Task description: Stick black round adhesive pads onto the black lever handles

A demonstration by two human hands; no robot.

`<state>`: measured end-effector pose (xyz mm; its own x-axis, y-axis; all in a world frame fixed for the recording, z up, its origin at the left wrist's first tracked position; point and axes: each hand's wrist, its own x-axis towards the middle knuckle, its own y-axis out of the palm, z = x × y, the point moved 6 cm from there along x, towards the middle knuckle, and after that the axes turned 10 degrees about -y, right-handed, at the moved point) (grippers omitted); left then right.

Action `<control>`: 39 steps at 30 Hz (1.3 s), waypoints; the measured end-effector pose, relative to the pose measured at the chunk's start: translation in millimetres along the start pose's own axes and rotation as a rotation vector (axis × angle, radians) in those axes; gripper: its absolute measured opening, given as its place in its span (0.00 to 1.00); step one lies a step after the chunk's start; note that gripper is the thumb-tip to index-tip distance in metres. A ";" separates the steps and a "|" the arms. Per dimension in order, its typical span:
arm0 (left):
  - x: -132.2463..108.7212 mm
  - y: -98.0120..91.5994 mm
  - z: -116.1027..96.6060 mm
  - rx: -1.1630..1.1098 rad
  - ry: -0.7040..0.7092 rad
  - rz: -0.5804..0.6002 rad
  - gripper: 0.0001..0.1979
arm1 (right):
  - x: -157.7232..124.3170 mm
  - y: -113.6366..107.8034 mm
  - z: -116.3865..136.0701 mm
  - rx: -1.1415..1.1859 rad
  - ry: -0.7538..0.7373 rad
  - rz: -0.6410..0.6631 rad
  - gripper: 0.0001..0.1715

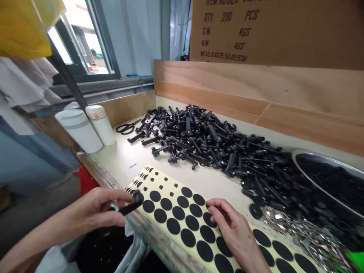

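Observation:
My left hand (pixel 109 208), at the table's front edge, grips a black plastic arm with a round end (pixel 131 204) between thumb and fingers. The part is held above the corner of a pale yellow sheet of round black stickers (pixel 166 223). On that sheet rests my right hand (pixel 231 229), its thumb and forefinger closed together over the large dots. A tiny dark spot shows at those fingertips; whether it is a sticker in the pinch, I cannot tell. Small dots fill the sheet's far left part, with several bare spots among them.
Behind the sheet lies a big heap of black plastic arms (pixel 199 136). At the right are a metal bowl (pixel 301 153) of black pieces and a pile of shiny metal parts (pixel 313 235). Scissors (pixel 125 129) and two white bottles (pixel 81 131) stand left. A wooden board (pixel 227 83) borders the back.

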<state>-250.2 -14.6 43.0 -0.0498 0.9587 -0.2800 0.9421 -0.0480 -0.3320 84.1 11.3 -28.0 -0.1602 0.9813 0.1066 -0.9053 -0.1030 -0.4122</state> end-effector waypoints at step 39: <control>21.4 50.1 18.3 0.344 0.365 -0.174 0.05 | 34.4 116.5 65.3 0.318 0.114 0.272 0.04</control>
<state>-210.1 -1.7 3.9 -0.0196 0.9929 0.1170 0.7636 0.0904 -0.6393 -52.6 22.4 -13.3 -0.3811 0.9215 -0.0751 -0.9153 -0.3875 -0.1098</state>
